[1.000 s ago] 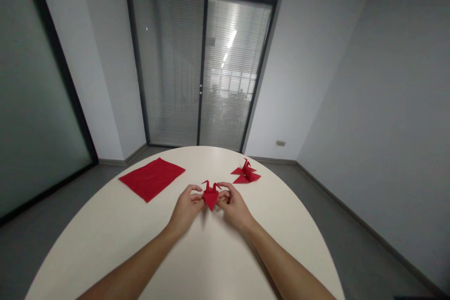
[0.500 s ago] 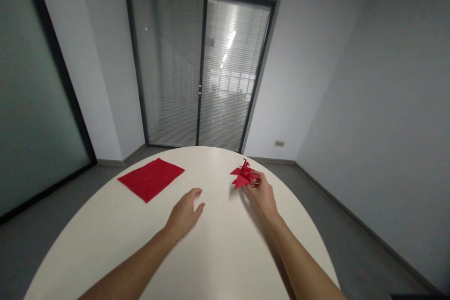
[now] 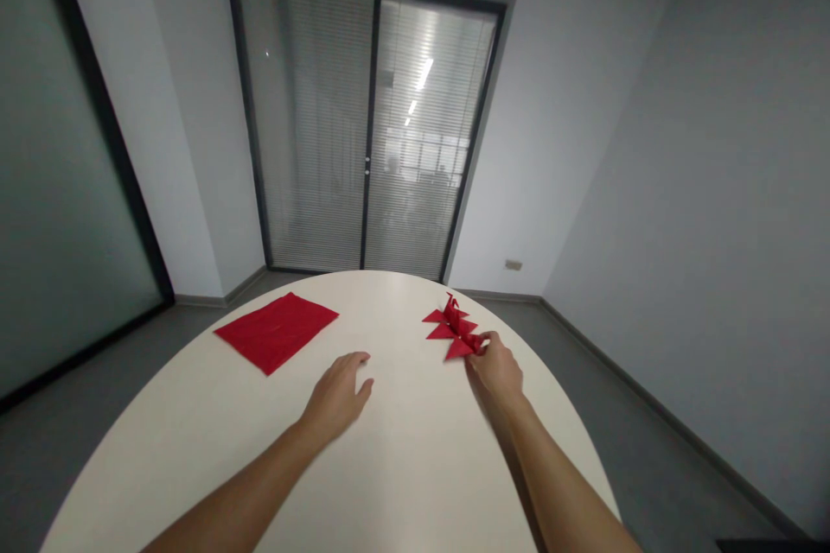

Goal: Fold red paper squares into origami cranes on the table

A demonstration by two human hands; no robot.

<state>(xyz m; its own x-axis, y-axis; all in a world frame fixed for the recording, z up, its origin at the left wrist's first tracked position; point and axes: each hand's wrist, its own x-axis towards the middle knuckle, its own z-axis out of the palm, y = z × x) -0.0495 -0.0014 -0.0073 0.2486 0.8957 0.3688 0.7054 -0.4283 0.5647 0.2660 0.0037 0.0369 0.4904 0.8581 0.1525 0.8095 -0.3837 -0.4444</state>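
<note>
My right hand point(image 3: 501, 370) is at the right side of the round table, with thumb and fingers closed on the near edge of a red origami crane point(image 3: 460, 349). Just behind this crane, other red origami cranes point(image 3: 443, 330) sit close together in a row; their pointed wings stick out to the left. Over the middle of the table, my left hand point(image 3: 335, 393) has its thumb and fingers apart and holds nothing. Farther to the left lies a red sheet point(image 3: 276, 333), flat, with faint creases.
The white round table point(image 3: 389, 467) carries the cranes and the sheet. Beyond its far edge stand glass panels with blinds point(image 3: 311, 147) in a dark frame. A frosted glass panel point(image 3: 65, 190) is on the left, a plain wall point(image 3: 713, 233) on the right.
My right hand has moved slightly right and toward me, and the crane in it now sits low, in front of the others. My left hand has hardly moved.
</note>
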